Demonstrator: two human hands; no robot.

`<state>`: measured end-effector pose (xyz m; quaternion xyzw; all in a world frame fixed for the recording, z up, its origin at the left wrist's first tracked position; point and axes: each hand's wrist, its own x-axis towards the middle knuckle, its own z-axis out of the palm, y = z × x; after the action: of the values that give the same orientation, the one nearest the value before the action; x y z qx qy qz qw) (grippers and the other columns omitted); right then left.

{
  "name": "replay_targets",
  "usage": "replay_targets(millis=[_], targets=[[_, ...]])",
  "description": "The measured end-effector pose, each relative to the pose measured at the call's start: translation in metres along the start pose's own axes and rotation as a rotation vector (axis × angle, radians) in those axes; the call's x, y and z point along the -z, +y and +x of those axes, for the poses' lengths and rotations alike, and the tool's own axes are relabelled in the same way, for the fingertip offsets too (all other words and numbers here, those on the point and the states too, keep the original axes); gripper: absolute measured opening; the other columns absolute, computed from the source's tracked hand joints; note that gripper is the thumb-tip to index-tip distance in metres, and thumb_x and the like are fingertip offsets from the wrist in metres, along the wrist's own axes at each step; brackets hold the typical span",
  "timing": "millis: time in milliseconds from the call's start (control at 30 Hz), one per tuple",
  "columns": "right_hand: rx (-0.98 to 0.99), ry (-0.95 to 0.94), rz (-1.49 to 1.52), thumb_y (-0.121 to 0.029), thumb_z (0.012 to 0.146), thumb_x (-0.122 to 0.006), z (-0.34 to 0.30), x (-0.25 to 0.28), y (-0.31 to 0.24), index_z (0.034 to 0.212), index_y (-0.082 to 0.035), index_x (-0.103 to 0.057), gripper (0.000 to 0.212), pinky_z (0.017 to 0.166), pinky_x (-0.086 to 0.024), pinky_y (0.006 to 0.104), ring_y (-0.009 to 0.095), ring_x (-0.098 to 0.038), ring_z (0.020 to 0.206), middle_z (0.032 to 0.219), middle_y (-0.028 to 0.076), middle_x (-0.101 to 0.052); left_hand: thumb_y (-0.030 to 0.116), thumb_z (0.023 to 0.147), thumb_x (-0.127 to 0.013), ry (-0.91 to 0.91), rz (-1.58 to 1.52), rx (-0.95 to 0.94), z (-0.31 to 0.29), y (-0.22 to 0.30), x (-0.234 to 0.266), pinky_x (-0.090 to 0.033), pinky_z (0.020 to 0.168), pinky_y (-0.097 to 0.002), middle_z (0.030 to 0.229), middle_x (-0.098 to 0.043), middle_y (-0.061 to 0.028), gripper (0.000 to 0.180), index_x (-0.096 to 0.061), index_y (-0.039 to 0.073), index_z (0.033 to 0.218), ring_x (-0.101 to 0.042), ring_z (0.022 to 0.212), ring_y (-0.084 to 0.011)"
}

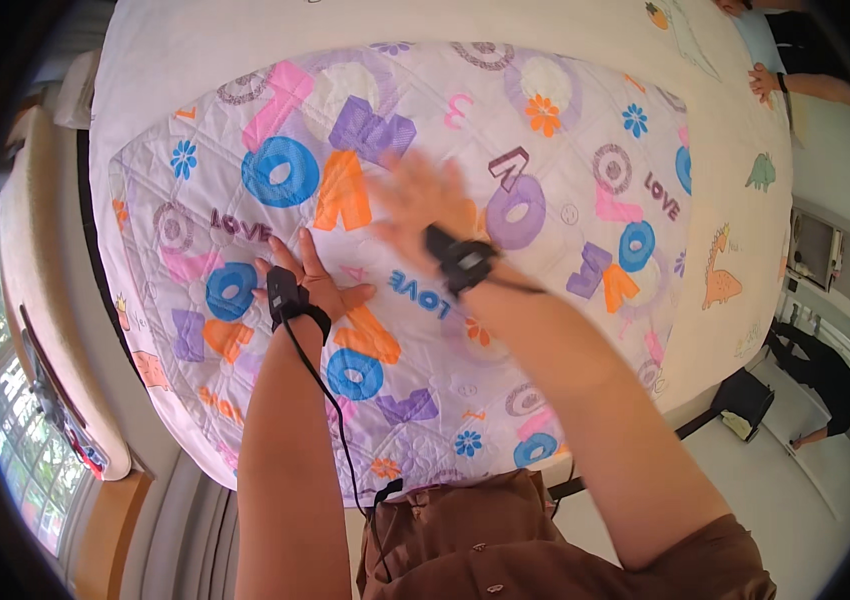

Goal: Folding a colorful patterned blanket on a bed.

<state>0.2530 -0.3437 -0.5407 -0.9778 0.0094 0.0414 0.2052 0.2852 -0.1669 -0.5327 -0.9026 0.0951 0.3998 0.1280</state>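
Spreading across the bed [155, 40], a quilted blanket [465, 130] in pale lilac lies flat under both of the person's hands, covering most of the mattress from the near edge up toward twelve o'clock. The left hand [307, 280] rests palm down on the cloth, fingers [307, 245] splayed and holding nothing, a black strap with a small module and a trailing black cable [330, 400] round the wrist. The right hand [423, 205] is just beside it toward two o'clock, blurred, fingers spread wide and flat over the blanket, gripping nothing; a black wrist device [460, 260] sits on that wrist.

Nothing lies on the blanket between or around the hands. Its print is big block letters and rings: a blue ring at eleven o'clock of the left hand, an orange letter between the hands' upper reach, a purple ring at three o'clock of the right hand, small blue and orange flowers scattered about. Beyond the blanket, at two to three o'clock, the cream sheet [735, 200] shows orange and green dinosaur figures. At one o'clock another person's hand [763, 80] rests on the far edge of the bed. At four o'clock a black bag [745, 400] stands on the floor [775, 500]. A window [20, 440] sits at eight o'clock.
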Motion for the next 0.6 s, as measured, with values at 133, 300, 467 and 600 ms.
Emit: replay_targets(millis=[133, 300, 467, 600], targets=[[-0.191, 0.238, -0.326, -0.039, 0.071, -0.054, 0.0, 0.033, 0.138, 0.12, -0.016, -0.038, 0.057, 0.093, -0.018, 0.055, 0.032, -0.024, 0.119, 0.128, 0.013, -0.03, 0.065, 0.047, -0.062, -0.13, -0.034, 0.041, 0.002, 0.011, 0.018, -0.017, 0.096, -0.0495, 0.133, 0.006, -0.0264, 0.119, 0.003, 0.011, 0.132, -0.002, 0.121, -0.0468], [-1.143, 0.075, -0.315, -0.057, 0.075, -0.035, -0.06, 0.101, 0.322, 0.128, -0.01, -0.024, 0.072, 0.1, -0.014, 0.0394, 0.035, -0.015, 0.123, 0.13, 0.023, -0.021, 0.06, 0.047, -0.066, -0.21, -0.014, 0.118, 0.005, 0.018, 0.029, -0.009, 0.094, -0.0576, 0.133, 0.011, -0.023, 0.12, 0.003, 0.011, 0.132, 0.004, 0.122, -0.0446], [-1.369, 0.206, -0.081, -0.056, 0.076, -0.035, -0.098, 0.106, 0.333, 0.128, -0.006, -0.023, 0.072, 0.099, -0.012, 0.0436, 0.041, -0.02, 0.119, 0.13, 0.022, -0.022, 0.059, 0.046, -0.068, -0.222, -0.058, 0.104, 0.007, 0.015, 0.029, -0.006, 0.094, -0.0585, 0.133, 0.01, -0.0232, 0.12, 0.001, 0.011, 0.132, 0.005, 0.122, -0.0442], [-1.01, 0.435, -0.305, -0.054, 0.078, -0.034, -0.055, 0.06, 0.219, 0.129, -0.013, -0.022, 0.066, 0.097, -0.01, 0.051, 0.048, -0.01, 0.119, 0.133, 0.024, -0.008, 0.059, 0.046, -0.068, -0.231, -0.082, 0.124, 0.007, 0.012, 0.029, -0.004, 0.093, -0.0587, 0.133, 0.01, -0.0232, 0.119, 0.0, 0.012, 0.132, 0.006, 0.122, -0.0436]])
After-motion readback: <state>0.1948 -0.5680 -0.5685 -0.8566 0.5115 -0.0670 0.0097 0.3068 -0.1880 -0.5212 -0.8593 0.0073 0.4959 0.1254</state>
